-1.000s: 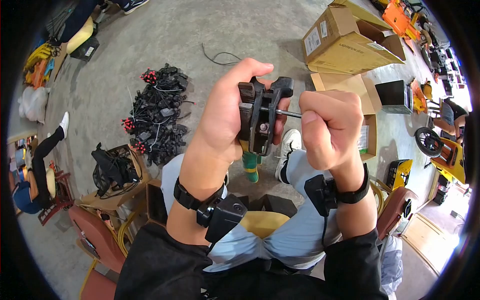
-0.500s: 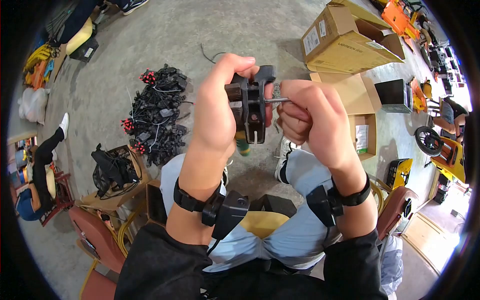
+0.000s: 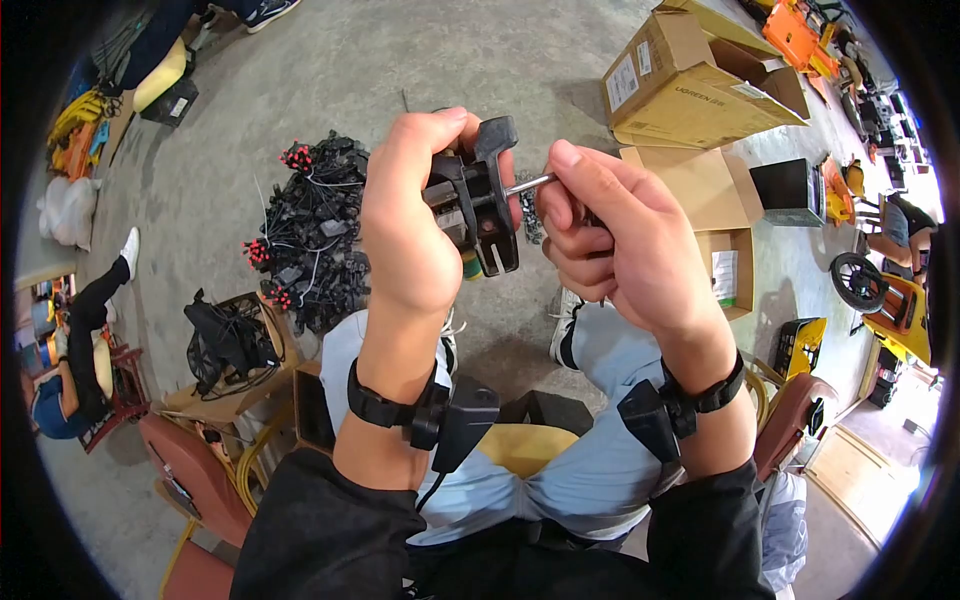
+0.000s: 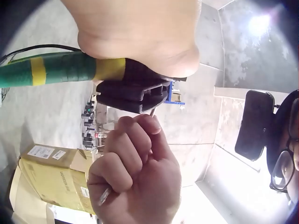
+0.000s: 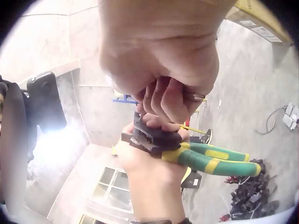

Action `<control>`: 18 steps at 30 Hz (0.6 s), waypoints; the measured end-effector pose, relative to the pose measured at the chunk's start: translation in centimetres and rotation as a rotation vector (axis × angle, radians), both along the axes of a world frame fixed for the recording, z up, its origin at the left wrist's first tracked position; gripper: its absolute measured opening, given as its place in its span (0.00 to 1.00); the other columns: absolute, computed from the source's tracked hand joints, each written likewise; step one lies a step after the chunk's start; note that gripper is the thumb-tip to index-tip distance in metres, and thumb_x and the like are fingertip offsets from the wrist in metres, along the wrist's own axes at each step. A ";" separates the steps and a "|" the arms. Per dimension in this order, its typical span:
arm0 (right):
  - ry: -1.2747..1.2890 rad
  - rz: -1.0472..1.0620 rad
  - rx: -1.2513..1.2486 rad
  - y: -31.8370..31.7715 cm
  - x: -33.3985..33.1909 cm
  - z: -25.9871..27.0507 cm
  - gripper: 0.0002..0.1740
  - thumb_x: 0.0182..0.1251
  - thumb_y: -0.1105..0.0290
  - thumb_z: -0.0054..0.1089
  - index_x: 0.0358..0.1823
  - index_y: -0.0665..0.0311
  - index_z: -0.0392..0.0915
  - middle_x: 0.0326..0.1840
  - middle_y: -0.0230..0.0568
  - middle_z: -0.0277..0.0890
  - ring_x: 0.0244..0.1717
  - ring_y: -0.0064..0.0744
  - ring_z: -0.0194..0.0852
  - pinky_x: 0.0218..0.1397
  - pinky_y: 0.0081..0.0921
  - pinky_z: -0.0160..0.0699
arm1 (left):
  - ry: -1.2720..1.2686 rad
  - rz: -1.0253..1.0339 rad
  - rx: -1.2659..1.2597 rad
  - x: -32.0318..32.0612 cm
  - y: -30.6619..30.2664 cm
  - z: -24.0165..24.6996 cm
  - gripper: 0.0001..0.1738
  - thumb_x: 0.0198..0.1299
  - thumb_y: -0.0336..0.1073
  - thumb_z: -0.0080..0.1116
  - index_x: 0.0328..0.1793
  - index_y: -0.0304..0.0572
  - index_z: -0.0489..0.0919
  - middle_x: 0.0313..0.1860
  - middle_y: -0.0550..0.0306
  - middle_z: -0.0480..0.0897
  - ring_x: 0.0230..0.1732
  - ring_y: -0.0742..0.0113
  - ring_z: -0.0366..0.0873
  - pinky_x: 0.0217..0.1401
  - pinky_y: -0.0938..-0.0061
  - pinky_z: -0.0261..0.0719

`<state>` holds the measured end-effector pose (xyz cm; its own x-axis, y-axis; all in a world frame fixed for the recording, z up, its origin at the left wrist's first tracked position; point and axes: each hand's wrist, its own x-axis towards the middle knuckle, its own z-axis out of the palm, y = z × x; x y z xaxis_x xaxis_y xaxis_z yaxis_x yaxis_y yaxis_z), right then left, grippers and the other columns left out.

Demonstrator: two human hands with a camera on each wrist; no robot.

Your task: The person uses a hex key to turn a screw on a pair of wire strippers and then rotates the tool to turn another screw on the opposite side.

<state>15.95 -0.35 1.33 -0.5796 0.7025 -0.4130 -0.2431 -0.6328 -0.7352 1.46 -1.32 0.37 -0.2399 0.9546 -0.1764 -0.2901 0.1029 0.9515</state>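
Note:
My left hand (image 3: 410,205) grips a plier-type hand tool with a black head (image 3: 494,200), raised above the lap. The tool's green handles (image 5: 219,164) with yellow bands show in the right wrist view, pointing away from the head. A thin silvery rod (image 3: 530,185) runs from the black head to my right hand (image 3: 640,235), where thumb and forefinger pinch it. Below the curled fingers, in the left wrist view, a silvery end (image 4: 104,196) sticks out of the same hand. The fingers hide the stretch between.
Black adapters and cables (image 3: 330,235) lie in a heap on the floor, left. An upright cardboard box (image 3: 690,85) and an open carton (image 3: 735,265) are on the right. A black mesh bag (image 3: 232,340) lies at lower left. Chairs (image 3: 195,465) flank the person.
Both hands have moved left, carrying the tool with them, and its head has tilted. My right hand has turned from a fist with the thumb low to a pinch with the thumb on top.

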 end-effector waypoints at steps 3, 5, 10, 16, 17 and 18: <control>-0.057 -0.035 0.044 -0.2 -0.3 0.4 0.20 0.70 0.56 0.43 0.22 0.61 0.66 0.14 0.20 0.52 0.13 0.11 0.43 0.15 0.14 0.42 | -0.009 0.001 0.012 0.0 -0.1 -0.2 0.23 0.53 0.50 0.41 0.20 0.36 0.72 0.15 0.54 0.72 0.16 0.65 0.69 0.22 0.76 0.67; -0.129 -0.077 0.101 -0.5 -0.8 0.3 0.21 0.70 0.56 0.43 0.22 0.62 0.66 0.14 0.21 0.53 0.13 0.12 0.44 0.15 0.14 0.44 | -0.054 -0.015 -0.018 0.0 0.0 0.0 0.23 0.53 0.49 0.42 0.21 0.36 0.73 0.15 0.54 0.72 0.15 0.65 0.69 0.21 0.76 0.67; -0.536 -0.252 0.880 -1.1 -1.2 -0.2 0.18 0.69 0.63 0.44 0.24 0.67 0.70 0.14 0.35 0.69 0.15 0.25 0.67 0.20 0.20 0.64 | -0.263 -0.084 -0.110 -0.3 0.0 -0.4 0.20 0.56 0.47 0.44 0.26 0.35 0.73 0.18 0.55 0.75 0.15 0.69 0.72 0.18 0.77 0.71; -0.604 -0.283 1.367 -0.8 -0.5 -0.2 0.07 0.58 0.75 0.51 0.22 0.65 0.73 0.15 0.38 0.72 0.16 0.35 0.71 0.19 0.26 0.67 | -0.619 -0.315 -0.267 -0.7 0.5 -0.2 0.22 0.52 0.49 0.45 0.21 0.37 0.74 0.15 0.55 0.74 0.13 0.66 0.70 0.19 0.75 0.70; -0.603 -0.283 1.367 -0.6 -0.5 -0.2 0.07 0.58 0.75 0.51 0.22 0.65 0.73 0.15 0.38 0.72 0.16 0.35 0.71 0.19 0.26 0.67 | -0.629 -0.348 -0.263 -0.7 0.5 -0.2 0.22 0.52 0.50 0.45 0.20 0.37 0.74 0.15 0.55 0.74 0.13 0.66 0.70 0.18 0.75 0.70; -0.582 -0.281 1.391 -0.5 -0.4 -0.3 0.07 0.56 0.75 0.51 0.21 0.65 0.73 0.16 0.38 0.72 0.16 0.35 0.70 0.20 0.27 0.66 | -0.638 -0.381 -0.259 -0.7 0.5 -0.2 0.23 0.52 0.50 0.44 0.19 0.37 0.73 0.14 0.55 0.74 0.13 0.66 0.69 0.18 0.75 0.70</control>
<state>15.56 -0.83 1.06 -0.3616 0.7682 0.5282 0.2884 0.6310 -0.7202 0.79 -0.85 0.14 0.3185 0.8604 -0.3979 -0.6726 0.5009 0.5447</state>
